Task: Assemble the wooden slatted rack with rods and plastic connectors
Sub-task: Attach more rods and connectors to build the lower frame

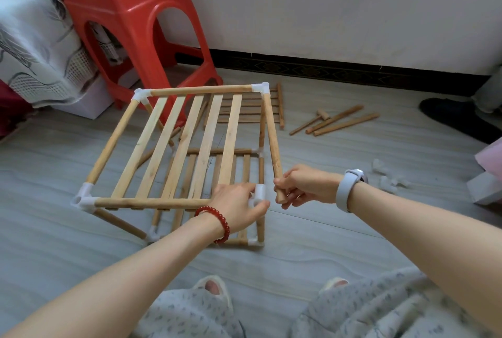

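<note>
Two hands are working at the rack's (173,144) near right corner. The left hand (239,206) is gripping a white connector (258,196) there, fingers curled round it. Just right of it, the right hand (307,185) is pinching the free lower end of a rod (271,136), apart from the connector. Five slats are lying beyond the left hand. Beyond the right hand, three loose rods (339,121) are lying on the floor.
</note>
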Demonstrator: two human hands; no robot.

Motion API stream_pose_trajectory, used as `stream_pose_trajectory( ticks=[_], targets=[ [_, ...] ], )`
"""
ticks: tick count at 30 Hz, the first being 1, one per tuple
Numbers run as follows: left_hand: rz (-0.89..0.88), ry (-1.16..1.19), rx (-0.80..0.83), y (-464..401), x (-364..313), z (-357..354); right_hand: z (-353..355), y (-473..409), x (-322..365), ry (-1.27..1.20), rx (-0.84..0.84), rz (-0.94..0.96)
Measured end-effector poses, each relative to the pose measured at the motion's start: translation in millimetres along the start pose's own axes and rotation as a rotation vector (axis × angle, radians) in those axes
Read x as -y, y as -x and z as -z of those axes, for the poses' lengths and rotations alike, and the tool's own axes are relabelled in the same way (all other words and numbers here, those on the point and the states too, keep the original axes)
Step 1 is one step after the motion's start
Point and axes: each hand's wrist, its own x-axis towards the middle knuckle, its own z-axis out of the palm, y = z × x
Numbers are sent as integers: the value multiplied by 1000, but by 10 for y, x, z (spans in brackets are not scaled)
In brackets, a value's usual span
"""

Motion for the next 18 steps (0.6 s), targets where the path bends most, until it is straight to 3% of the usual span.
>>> stream_pose_trajectory(
  ticks=[4,9,13,15,18],
  targets=[
    [27,-144,-33,10,-14,-123,19,3,3,9,33,-14],
    [15,-106,-125,-17,-25,-175,-13,-34,9,18,32,-39],
    [-91,-170,-13,-15,63,-87,-18,-17,-3,16,34,-45],
    [-135,-155,23,-5,111,-53,-58,-20,-9,171,-80,21],
    [-197,-278,-21,5,191,-33,-130,-7,-56,675,-413,331]
  ],
)
